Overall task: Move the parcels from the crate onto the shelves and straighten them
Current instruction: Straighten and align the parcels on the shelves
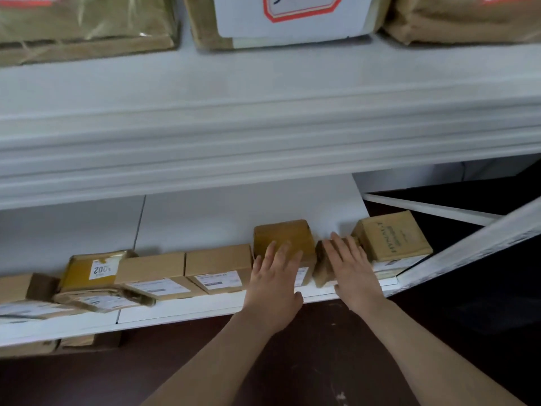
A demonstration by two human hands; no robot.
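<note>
A row of brown cardboard parcels lines the front edge of the lower white shelf [205, 310]. My left hand [273, 281] lies flat with straight fingers on the front of a taped brown box [282, 234]. My right hand [352, 266] presses flat on a small dark brown parcel [322, 265] just right of it. A box printed HYNAUT [392, 237] stands at the right end, touching the small parcel. Left of my hands sit two plain boxes [218, 260] with white labels, then a yellow-taped parcel [90, 269] marked 002. No crate is in view.
The upper white shelf [263, 83] carries three large wrapped parcels, the middle one [292, 16] with a white red-bordered label. A white shelf frame bar [468, 253] slants at the right. Dark floor lies below. More parcels [29, 345] show under the lower shelf at left.
</note>
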